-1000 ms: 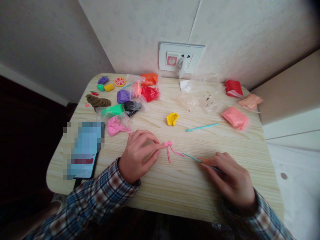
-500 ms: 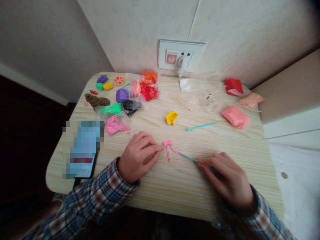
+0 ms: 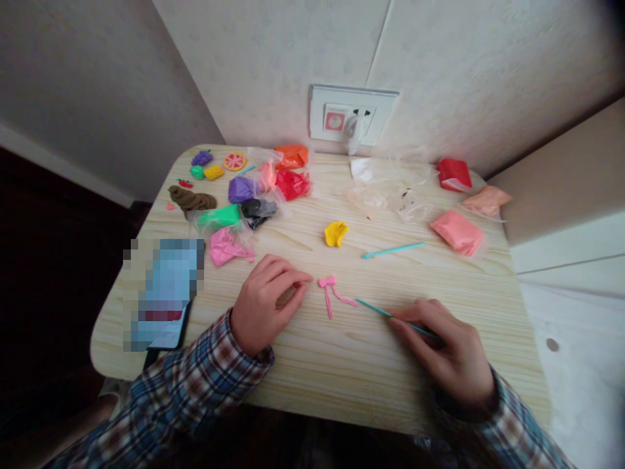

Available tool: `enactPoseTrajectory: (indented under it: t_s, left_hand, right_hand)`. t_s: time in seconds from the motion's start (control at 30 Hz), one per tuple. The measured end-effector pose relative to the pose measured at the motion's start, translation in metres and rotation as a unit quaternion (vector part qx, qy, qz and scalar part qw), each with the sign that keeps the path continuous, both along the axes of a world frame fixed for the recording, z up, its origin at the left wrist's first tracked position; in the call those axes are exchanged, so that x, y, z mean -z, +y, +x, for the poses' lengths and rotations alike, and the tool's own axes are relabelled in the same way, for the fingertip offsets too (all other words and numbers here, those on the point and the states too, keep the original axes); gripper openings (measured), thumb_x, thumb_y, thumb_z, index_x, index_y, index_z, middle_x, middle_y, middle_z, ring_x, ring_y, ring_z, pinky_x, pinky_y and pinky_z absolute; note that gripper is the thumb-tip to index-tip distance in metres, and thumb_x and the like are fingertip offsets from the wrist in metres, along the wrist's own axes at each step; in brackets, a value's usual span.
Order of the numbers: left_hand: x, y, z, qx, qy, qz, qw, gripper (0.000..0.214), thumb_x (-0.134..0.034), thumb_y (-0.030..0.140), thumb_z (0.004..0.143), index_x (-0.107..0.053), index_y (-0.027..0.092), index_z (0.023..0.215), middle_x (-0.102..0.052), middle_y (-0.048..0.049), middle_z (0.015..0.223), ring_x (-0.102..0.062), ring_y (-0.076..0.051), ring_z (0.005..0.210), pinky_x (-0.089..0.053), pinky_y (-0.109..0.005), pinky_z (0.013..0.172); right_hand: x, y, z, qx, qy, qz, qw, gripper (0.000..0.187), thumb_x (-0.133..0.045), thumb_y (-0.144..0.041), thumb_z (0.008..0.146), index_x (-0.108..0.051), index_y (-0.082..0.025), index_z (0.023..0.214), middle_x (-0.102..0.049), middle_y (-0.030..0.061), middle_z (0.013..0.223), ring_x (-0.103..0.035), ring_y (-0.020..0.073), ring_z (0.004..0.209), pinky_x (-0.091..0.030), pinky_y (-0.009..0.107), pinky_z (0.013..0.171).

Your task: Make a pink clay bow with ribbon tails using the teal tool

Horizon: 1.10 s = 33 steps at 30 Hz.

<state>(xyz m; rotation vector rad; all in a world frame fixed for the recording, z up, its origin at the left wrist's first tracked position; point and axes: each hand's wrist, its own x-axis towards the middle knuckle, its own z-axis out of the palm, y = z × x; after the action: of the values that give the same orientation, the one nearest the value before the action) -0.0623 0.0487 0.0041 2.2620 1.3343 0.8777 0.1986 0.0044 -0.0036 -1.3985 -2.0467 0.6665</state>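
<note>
A small pink clay bow (image 3: 330, 292) with two trailing tails lies flat on the light wooden table (image 3: 342, 365). My left hand (image 3: 266, 301) rests on the table just left of the bow, fingers curled together, fingertips a short gap from it. My right hand (image 3: 446, 355) pinches a thin teal modelling tool (image 3: 385, 313), whose tip lies on the table just right of the bow's tails.
Bags of coloured clay (image 3: 254, 189) and small clay fruit figures (image 3: 209, 170) crowd the table's far left. A yellow clay lump (image 3: 336, 232), a second teal tool (image 3: 393, 249), clear bags (image 3: 390, 189) and pink, red and peach clay packs (image 3: 459, 231) lie beyond. A phone (image 3: 163, 293) lies left.
My left fingers have let go of the bow and drawn back slightly. The tool tip moved in to the bow's tail, then pulled back to the right.
</note>
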Motion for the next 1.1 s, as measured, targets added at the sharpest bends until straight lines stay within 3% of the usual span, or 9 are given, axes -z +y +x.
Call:
enactPoseTrajectory:
  t_s: [0.17,0.37,0.77,1.1]
  left_hand:
    - [0.004,0.004,0.003,0.012,0.02,-0.011,1.0,0.009,-0.061,0.017,0.082,-0.067,0.016,0.09,-0.061,-0.0042,0.082,-0.052,-0.02,0.085,-0.045,-0.034,0.077]
    - [0.006,0.007,0.01,0.014,0.024,-0.028,0.999,0.004,-0.065,0.02,0.08,-0.066,0.016,0.082,-0.059,-0.0044,0.083,-0.051,-0.021,0.088,-0.043,-0.036,0.078]
    - [0.004,0.01,0.013,0.016,-0.005,-0.021,1.0,0.007,-0.06,0.019,0.084,-0.067,0.016,0.083,-0.061,-0.0048,0.082,-0.052,-0.02,0.088,-0.043,-0.036,0.078]
    - [0.006,0.014,0.01,-0.008,-0.029,-0.005,1.0,0.009,-0.058,0.013,0.083,-0.066,0.017,0.083,-0.061,-0.0039,0.081,-0.053,-0.019,0.085,-0.046,-0.034,0.077]
  right_hand:
    - [0.007,-0.003,0.005,0.12,0.023,-0.023,0.992,0.013,-0.056,-0.032,0.084,-0.063,-0.021,0.084,-0.063,0.0003,0.069,-0.057,0.0124,0.06,-0.045,0.023,0.052]
    - [0.009,-0.001,0.005,0.157,0.009,-0.008,0.987,0.016,-0.054,-0.035,0.085,-0.062,-0.021,0.089,-0.061,-0.0009,0.068,-0.055,0.0113,0.059,-0.044,0.023,0.054]
    - [0.008,0.013,0.001,0.127,-0.027,0.035,0.991,0.016,-0.052,-0.033,0.086,-0.061,-0.02,0.087,-0.058,0.002,0.071,-0.053,0.0146,0.064,-0.042,0.028,0.056]
    - [0.012,0.021,-0.001,0.083,-0.088,0.058,0.991,0.019,-0.052,-0.034,0.087,-0.061,-0.021,0.096,-0.057,0.0042,0.081,-0.052,0.0188,0.077,-0.041,0.034,0.068]
